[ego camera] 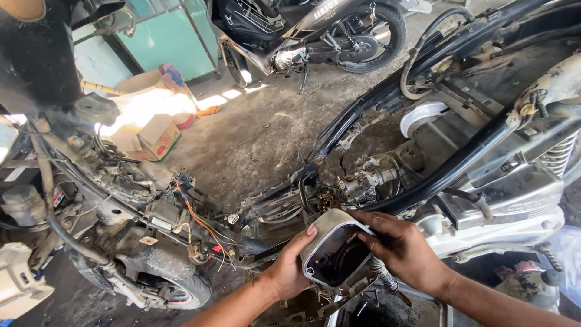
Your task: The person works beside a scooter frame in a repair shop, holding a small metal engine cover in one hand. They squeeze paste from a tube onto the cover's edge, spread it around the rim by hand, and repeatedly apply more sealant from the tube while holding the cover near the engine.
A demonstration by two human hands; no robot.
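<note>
Both the left hand (289, 266) and right hand (404, 247) clasp the grey housing cover (334, 251) by its rims, hemmed in by the stripped motorcycle frame (436, 175).

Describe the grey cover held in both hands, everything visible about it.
The cover is a rounded, roughly triangular shell, light grey on its rim and outer wall, dark and grimy inside. It looks like cast metal or hard plastic; which one is unclear. Its hollow side faces the camera, tilted. The left hand grips its left edge, thumb on the rim; the right hand holds its upper right edge. It sits low beside the stripped motorcycle frame.
</note>
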